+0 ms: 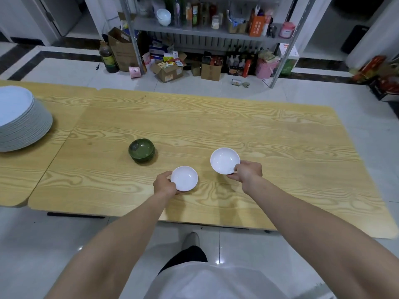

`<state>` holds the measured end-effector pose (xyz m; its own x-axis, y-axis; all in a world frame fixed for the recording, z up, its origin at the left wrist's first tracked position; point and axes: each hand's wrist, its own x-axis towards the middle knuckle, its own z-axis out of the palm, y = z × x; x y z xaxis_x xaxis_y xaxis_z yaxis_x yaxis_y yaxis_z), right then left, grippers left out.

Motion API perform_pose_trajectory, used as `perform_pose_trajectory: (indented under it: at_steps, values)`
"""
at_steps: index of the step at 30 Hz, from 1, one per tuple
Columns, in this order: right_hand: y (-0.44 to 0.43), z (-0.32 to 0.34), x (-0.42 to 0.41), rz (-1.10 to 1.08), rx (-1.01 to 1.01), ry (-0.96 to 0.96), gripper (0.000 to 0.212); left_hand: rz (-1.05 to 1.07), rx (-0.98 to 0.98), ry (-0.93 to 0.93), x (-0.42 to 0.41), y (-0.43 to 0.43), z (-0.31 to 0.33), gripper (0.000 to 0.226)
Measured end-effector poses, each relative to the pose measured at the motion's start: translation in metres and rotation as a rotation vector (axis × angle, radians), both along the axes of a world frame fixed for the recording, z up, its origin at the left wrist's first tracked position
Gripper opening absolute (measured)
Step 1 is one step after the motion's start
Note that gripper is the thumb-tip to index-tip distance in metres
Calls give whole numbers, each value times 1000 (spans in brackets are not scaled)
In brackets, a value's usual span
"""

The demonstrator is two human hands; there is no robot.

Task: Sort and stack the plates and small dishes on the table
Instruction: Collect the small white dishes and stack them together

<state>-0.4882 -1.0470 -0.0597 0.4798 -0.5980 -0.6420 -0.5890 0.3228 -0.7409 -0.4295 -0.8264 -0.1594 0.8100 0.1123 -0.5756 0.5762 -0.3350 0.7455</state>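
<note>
A small, round, glossy white dish [185, 178] is gripped at its rim by the left hand [165, 183], just right of and nearer than the stack of dark green dishes [141, 150], which are nested one inside another on the wood-grain table [216, 117]. A second white dish [224, 160], equally shallow and smooth, is pinched at its near edge by the right hand [248, 171], further right of the green stack. A tall pile of wide white plates [19, 121] is seen well to that stack's left.
</note>
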Motion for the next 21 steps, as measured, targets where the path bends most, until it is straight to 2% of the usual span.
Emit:
perform_pose_trajectory:
  at_steps: [4,15,21]
  values:
    - [-7,1,21,2,-2,-27,34,-27,-66,-13,24,-16,2,61]
    - [-34,-2,53,-158,-47,27,43,-147,-156,-14,87,-76,18,56]
    - [-47,-10,74,-149,-69,69,36,-162,-175,-12,106,-97,12,53]
